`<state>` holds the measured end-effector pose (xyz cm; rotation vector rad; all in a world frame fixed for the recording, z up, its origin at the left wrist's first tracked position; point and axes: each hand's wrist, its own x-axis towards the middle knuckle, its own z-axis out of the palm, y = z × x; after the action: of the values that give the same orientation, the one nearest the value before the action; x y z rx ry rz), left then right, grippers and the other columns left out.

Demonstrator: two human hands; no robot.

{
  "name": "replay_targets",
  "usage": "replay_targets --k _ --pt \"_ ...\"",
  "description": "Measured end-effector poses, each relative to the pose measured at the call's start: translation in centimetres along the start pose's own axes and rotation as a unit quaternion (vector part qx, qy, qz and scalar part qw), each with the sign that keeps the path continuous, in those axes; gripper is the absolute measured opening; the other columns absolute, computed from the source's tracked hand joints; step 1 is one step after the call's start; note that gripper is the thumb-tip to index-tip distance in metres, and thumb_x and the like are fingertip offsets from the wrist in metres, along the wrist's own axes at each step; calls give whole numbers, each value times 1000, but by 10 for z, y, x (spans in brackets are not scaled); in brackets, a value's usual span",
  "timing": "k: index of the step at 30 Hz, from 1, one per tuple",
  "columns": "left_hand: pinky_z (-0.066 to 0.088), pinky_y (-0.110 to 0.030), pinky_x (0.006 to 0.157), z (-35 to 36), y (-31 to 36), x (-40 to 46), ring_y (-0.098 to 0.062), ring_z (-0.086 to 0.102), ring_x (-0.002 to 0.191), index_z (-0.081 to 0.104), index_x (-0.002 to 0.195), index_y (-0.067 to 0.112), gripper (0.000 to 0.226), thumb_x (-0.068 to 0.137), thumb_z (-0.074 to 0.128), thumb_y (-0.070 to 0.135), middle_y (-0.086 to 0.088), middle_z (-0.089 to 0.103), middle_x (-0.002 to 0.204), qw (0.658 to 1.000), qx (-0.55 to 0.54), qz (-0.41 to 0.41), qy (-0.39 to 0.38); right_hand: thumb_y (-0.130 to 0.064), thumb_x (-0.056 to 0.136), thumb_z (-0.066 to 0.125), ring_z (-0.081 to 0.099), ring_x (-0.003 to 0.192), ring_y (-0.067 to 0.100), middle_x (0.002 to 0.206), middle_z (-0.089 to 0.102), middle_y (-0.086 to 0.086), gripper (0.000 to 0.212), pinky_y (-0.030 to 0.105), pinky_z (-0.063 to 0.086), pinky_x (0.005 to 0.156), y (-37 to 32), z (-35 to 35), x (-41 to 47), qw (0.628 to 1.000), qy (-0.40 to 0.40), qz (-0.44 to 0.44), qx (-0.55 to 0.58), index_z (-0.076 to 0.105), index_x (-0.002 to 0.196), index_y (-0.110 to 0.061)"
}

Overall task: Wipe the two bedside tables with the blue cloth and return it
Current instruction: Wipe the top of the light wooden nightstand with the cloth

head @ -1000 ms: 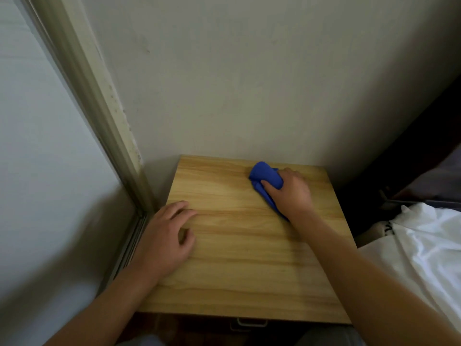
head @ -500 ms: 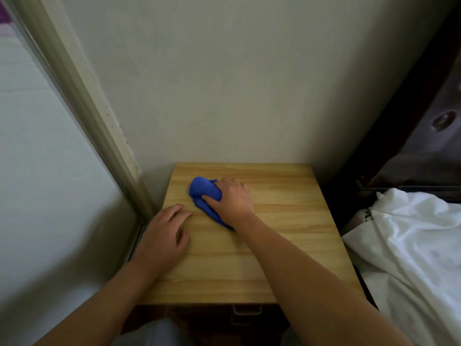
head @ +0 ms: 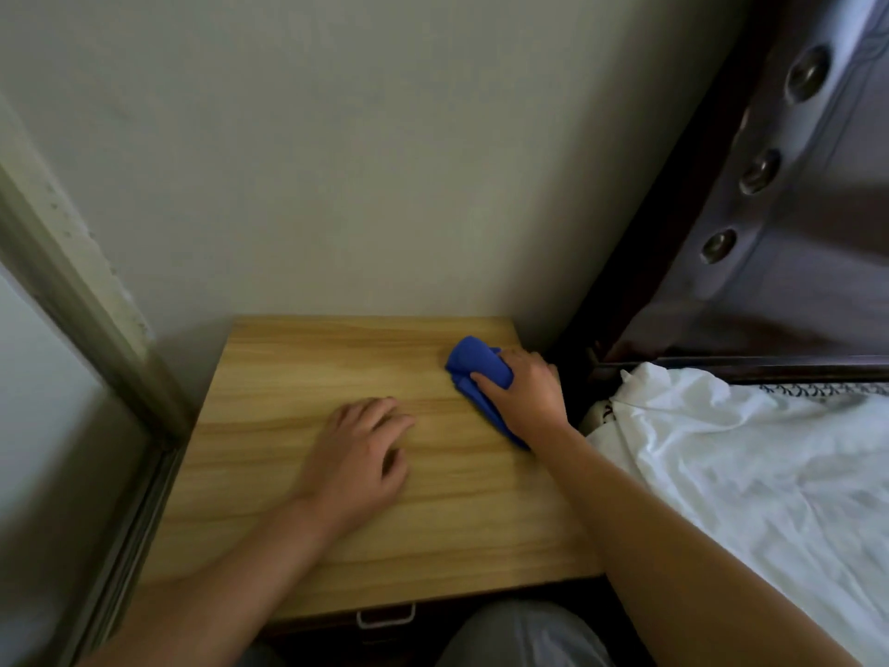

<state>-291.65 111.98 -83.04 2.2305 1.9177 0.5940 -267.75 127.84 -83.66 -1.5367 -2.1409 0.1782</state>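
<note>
Blue cloth (head: 478, 365) lies bunched at the back right corner of the wooden bedside table (head: 336, 358), gripped under the right hand (head: 524, 389), which hides most of it. The left hand (head: 358, 457) rests flat mid-table, fingers relaxed. A drawer handle (head: 385, 618) peeks below; white bedding (head: 745, 464) is cut off at the right.

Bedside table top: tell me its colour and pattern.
Light yellowish-tan wood with darker grain streaks running side to side across the bedside table top, clearest in the head view.
</note>
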Motion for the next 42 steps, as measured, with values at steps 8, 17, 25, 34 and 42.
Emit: replay_targets --k 8,17,25,34,42 --pt "36 -43 114 2 -1 3 -15 44 135 63 132 29 48 88 48 40 6 53 145 1000 -11 -4 -7 -63 87 59 65 80 27 86 68 -1 40 38 51 69 11 11 60 1000 7 13 17 73 92 -26" --pt "38 -44 113 3 0 1 -14 43 133 63 132 28 47 89 49 38 5 53 144 999 -25 -19 0 -59 90 58 64 80 25 87 68 -1 37 38 48 70 10 22 77 1000 16 2 1 71 86 -24" --pt "40 -43 108 5 2 0 -19 50 127 67 127 26 44 86 53 34 4 56 140 1000 -15 -21 14 -60 94 59 54 89 15 95 65 -9 35 39 42 82 5 -14 -39 999 -21 -21 13 70 107 -29" --pt "39 -42 109 8 0 2 -20 51 126 67 126 26 45 84 53 35 3 56 139 1000 -13 -14 15 -62 92 61 49 83 7 88 52 -20 32 33 36 77 12 -16 -52 999 -14 -43 25 68 102 -32" --pt "38 -42 111 8 -6 3 -14 46 129 63 129 33 45 87 50 43 8 53 142 1000 -12 -23 -2 -58 94 59 61 99 28 105 71 -2 36 42 39 85 -12 10 25 1000 -10 0 -9 70 114 -30"
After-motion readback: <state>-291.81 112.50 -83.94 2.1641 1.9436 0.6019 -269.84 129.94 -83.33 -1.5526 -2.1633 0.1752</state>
